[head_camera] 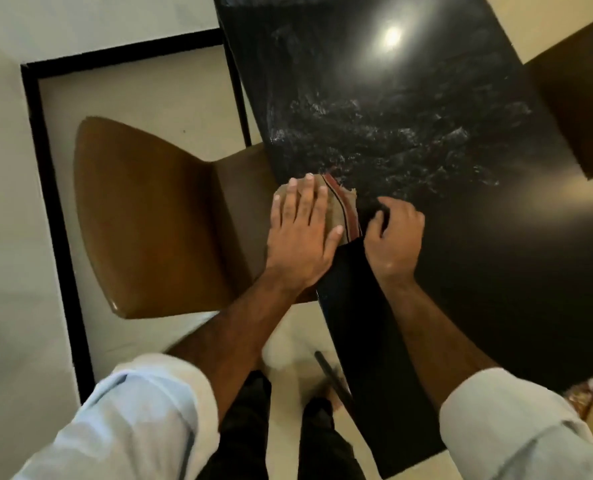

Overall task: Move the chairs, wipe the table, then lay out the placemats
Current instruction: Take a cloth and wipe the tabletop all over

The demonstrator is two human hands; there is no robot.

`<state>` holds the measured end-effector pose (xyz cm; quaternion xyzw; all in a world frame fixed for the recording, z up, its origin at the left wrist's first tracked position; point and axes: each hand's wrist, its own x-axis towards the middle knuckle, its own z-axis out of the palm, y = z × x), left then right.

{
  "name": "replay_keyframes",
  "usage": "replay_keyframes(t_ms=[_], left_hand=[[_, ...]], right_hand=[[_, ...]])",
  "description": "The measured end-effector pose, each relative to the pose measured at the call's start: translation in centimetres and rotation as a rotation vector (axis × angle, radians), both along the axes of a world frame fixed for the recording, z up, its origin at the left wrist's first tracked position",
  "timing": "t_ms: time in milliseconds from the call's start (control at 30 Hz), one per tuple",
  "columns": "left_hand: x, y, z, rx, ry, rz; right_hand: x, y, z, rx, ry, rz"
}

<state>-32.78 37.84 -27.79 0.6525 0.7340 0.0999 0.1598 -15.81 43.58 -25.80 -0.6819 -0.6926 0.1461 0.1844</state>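
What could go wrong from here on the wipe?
1. The cloth lies at the table edge under the left hand; a leftward stroke could drop it onto the brown chair.
2. Whitish smears streak the table's middle; anything laid there now might trap residue.

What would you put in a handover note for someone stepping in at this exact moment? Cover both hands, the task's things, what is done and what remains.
Left hand: flat, pressing the folded striped cloth at the black table's left edge.
Right hand: fingers curled, on the tabletop beside the cloth; any grip is unclear.
Brown chair: at the left edge, seat partly under the table. Second brown chair: right side.
Done: wet smears suggest the middle is wiped.
Left: finish wiping; lay placemats, none in view.
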Motion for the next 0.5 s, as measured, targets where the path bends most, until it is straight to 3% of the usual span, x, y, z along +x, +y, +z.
replay_keyframes(t_ms=[133,333,500], left_hand=[[-0.8,2.7,-1.8,-0.067,0.07,-0.099],[-6.2,9.5,-1.5,-0.09,0.156,-0.07],[-6.2,12.5,-0.4,-0.17,0.162,0.02]], right_hand=[[1.1,-1.9,-2.3,-0.005,-0.092,0.047],[1.0,-2.1,-3.2,0.035,-0.079,0.054],[1.4,-1.6,-3.2,-0.024,0.03,-0.133]])
